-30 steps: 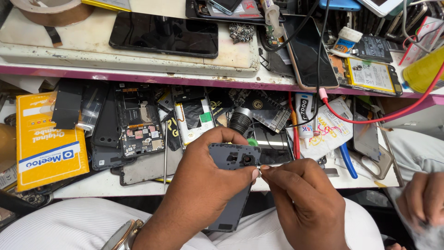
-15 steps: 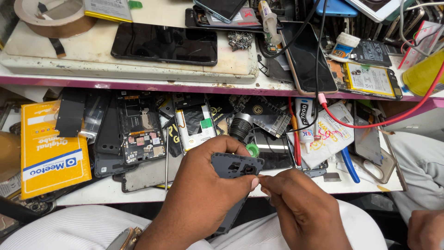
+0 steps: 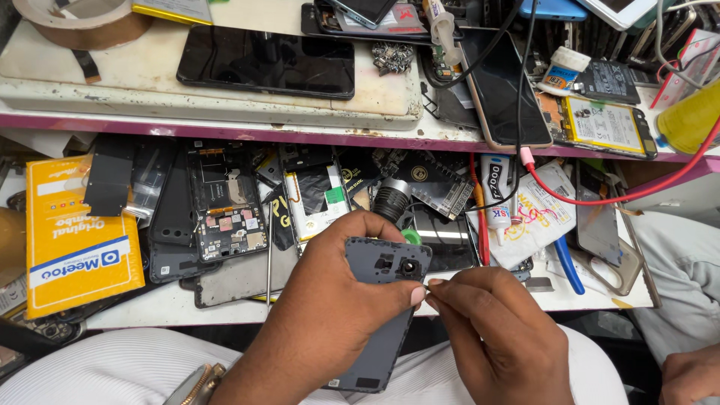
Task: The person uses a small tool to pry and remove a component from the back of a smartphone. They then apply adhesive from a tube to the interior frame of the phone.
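Since the earlier pictures your hands have barely shifted: the phone back cover [image 3: 384, 300] has come a little more upright and the other person's hand [image 3: 688, 375] at 4 o'clock has dropped lower toward the corner.

Your left hand [image 3: 330, 315] is wrapped around the cover from the left, its fingers [image 3: 409, 294] closed on the right edge beside the camera cutout. Your right hand [image 3: 495, 330] sits at 5 o'clock, fingertips pinched together on something small and thin at that same edge; you can't tell what it is. The cover hangs over your lap, just in front of the lower shelf [image 3: 585, 296].

As a judgement, the cover is already free of any phone body, and the work at its edge near the cutout looks only begun; nothing is yet set aside.

Containers are few. The orange box [image 3: 71, 240] at 9 o'clock lies shut, contents hidden. The yellow cup [image 3: 694, 120] at 2 o'clock shows only its side. A small white jar [image 3: 564, 69] at 1 o'clock is capped. The glue tube [image 3: 495, 199] lies capped at 3 o'clock, near the red cable [image 3: 600, 199]. The shelf itself holds loose phone frames, boards and batteries.
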### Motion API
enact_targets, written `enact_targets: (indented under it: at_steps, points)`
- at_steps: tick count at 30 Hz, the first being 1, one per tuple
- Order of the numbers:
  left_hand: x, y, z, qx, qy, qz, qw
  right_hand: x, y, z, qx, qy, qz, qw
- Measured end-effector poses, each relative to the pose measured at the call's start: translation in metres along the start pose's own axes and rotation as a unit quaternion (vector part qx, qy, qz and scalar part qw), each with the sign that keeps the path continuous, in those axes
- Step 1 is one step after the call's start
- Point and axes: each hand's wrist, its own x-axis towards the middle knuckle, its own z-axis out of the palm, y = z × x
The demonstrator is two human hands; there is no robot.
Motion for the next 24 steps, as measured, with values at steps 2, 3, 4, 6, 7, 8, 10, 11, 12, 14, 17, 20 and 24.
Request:
enact_targets:
  at_steps: [2,3,4,6,7,8,10,11,12,14,17,20,24]
  points:
    - [0.000,-0.001,-0.001,-0.005,-0.010,-0.010,1.000,0.001,-0.001,-0.001,0.006,-0.001,0.000,1.000]
    - [0.001,-0.002,-0.001,-0.008,-0.015,-0.015,1.000,0.001,-0.001,-0.001,0.006,-0.004,0.007,1.000]
    - [0.001,-0.002,-0.002,-0.005,-0.016,-0.022,1.000,0.001,-0.002,-0.001,0.006,-0.007,0.014,1.000]
    - [0.001,-0.004,-0.002,0.000,-0.019,-0.033,0.999,0.003,-0.002,-0.002,0.006,-0.014,0.009,1.000]
    - [0.001,-0.004,-0.002,-0.004,-0.021,-0.026,0.999,0.004,-0.001,-0.002,0.007,-0.017,0.007,1.000]
    - [0.002,-0.005,-0.002,-0.009,-0.023,-0.019,1.000,0.005,-0.001,-0.003,0.006,-0.023,-0.002,1.000]
    - [0.002,-0.006,-0.003,-0.015,-0.024,-0.011,1.000,0.007,0.002,-0.003,0.005,-0.034,-0.020,0.999]
    - [0.002,-0.007,-0.003,-0.016,-0.024,-0.010,1.000,0.008,0.003,-0.004,-0.001,-0.037,-0.030,0.999]
    - [0.002,-0.007,-0.003,-0.017,-0.024,-0.010,1.000,0.009,0.005,-0.004,-0.008,-0.041,-0.040,0.998]
    - [0.003,-0.008,-0.003,-0.011,-0.037,-0.013,0.999,0.009,0.008,-0.005,-0.023,-0.049,-0.059,0.997]
    - [0.004,-0.009,-0.004,0.009,-0.043,-0.034,0.998,0.009,0.014,-0.008,-0.028,-0.067,-0.080,0.994]
    - [0.005,-0.009,-0.004,0.006,-0.047,-0.011,0.999,0.008,0.019,-0.010,0.000,-0.088,-0.071,0.994]
    - [0.006,-0.009,-0.005,0.009,-0.012,-0.009,1.000,0.003,0.019,-0.010,0.025,-0.092,-0.074,0.993]
